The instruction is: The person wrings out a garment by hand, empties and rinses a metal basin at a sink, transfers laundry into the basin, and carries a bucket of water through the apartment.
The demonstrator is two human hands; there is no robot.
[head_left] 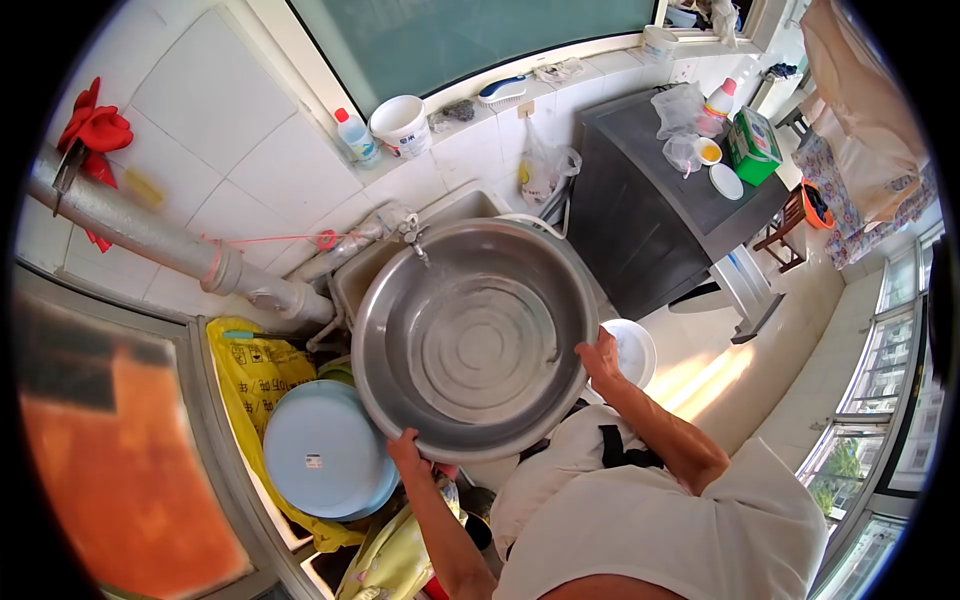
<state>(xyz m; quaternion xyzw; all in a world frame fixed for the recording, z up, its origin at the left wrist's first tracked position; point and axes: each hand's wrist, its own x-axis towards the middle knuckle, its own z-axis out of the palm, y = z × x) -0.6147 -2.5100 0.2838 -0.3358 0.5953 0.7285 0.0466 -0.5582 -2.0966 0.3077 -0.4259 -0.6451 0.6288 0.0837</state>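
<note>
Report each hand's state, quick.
Left hand: closed, holding the metal basin by its near rim.
Right hand: closed, holding the same basin's right-side rim.

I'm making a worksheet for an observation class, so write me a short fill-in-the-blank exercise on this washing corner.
1. The left hand and right hand are both on the rim of the metal basin; the one nearer the white bucket is the ____ hand.
2. The printed plastic sheet beside and under the light-blue basin is coloured ____.
3. The box standing on the dark unit is mainly ____ in colour.

Missing words: right; yellow; green.
</note>
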